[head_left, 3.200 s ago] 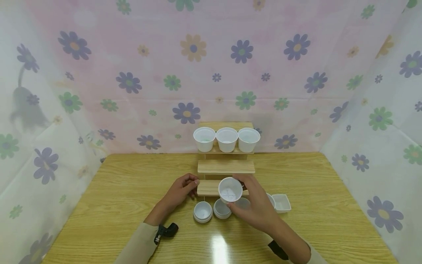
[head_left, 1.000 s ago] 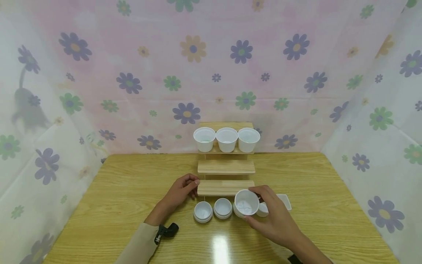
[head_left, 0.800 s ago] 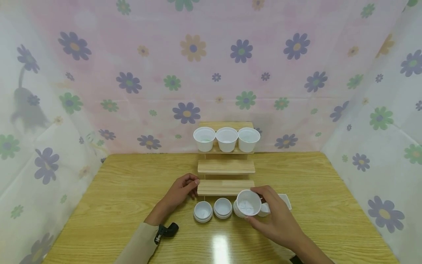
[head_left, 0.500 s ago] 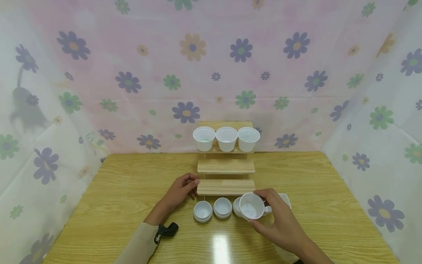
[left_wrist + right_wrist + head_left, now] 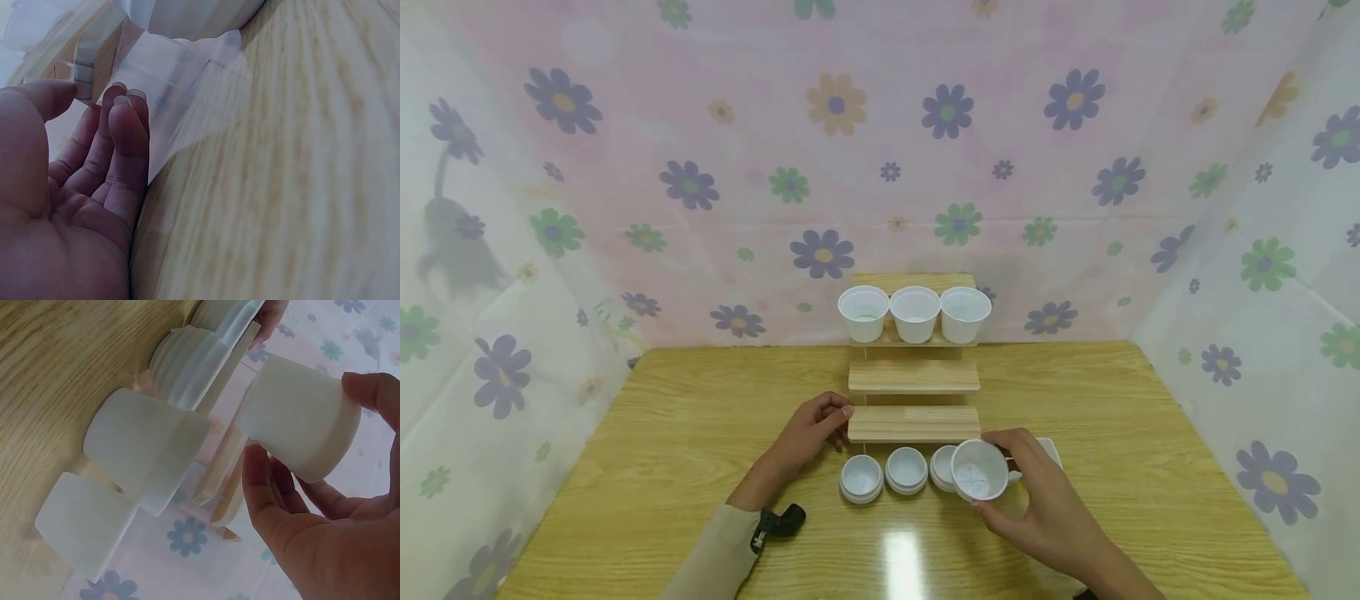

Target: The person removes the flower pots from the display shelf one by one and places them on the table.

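My right hand holds a plain white cup between thumb and fingers, its mouth tilted toward the head camera. In the right wrist view the held cup hangs clear of the table, with another white cup and a square white dish standing beyond it. My left hand grips the left end of the lowest shelf on a tiered wooden stand. Up close, the left thumb lies against the shelf end, and the other fingers curl beneath.
Three white cups stand on the top tier, among them the middle cup. Ridged white pots line up before the stand, including the left pot. A flowered cloth encloses the wooden table.
My right hand has carried the white cup from over the lowest shelf rightward and toward me, past the row of pots. My left hand keeps its place on the stand.
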### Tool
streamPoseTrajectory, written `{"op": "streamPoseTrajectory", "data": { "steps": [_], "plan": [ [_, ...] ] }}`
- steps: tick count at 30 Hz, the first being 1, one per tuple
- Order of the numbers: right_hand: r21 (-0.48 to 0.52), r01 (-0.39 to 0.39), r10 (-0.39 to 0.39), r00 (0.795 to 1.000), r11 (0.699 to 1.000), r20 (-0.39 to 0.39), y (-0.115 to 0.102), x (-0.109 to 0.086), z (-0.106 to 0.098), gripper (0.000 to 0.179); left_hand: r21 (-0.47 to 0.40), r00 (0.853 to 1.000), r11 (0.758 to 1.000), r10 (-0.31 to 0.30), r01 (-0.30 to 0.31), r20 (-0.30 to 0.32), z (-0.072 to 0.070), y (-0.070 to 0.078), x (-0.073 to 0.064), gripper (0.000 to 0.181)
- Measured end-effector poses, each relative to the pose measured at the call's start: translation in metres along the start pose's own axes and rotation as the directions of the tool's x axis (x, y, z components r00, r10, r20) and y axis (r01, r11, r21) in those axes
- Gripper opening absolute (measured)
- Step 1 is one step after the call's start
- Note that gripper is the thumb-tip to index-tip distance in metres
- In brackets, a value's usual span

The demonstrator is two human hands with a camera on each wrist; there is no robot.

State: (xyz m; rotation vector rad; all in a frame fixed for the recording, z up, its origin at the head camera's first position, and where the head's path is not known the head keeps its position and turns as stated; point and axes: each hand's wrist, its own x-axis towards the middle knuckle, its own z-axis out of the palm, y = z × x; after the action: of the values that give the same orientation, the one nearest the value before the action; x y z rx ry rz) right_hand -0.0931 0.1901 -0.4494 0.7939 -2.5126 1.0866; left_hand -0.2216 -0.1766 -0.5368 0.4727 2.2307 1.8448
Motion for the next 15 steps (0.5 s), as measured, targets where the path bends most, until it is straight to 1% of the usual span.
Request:
{"op": "streamPoseTrajectory", "data": {
  "steps": [7,15],
  "plan": [
    [-0.001,-0.024,0.024,0.999,1.0,0.041,-0.0023,-0.0016,-0.0011,0.074,0.003,1.0,1.0,-0.007,0.007,0.001,0.0,0.0017,-0.0002,0.03],
    [0.017,0.016,-0.017,0.998,1.0,0.068,-0.0054,-0.0008,-0.0011,0.073,-0.008,1.0,1.0,0.001,-0.001,-0.001,-0.0002,0.0029,-0.0005,0.03]
  ]
}}
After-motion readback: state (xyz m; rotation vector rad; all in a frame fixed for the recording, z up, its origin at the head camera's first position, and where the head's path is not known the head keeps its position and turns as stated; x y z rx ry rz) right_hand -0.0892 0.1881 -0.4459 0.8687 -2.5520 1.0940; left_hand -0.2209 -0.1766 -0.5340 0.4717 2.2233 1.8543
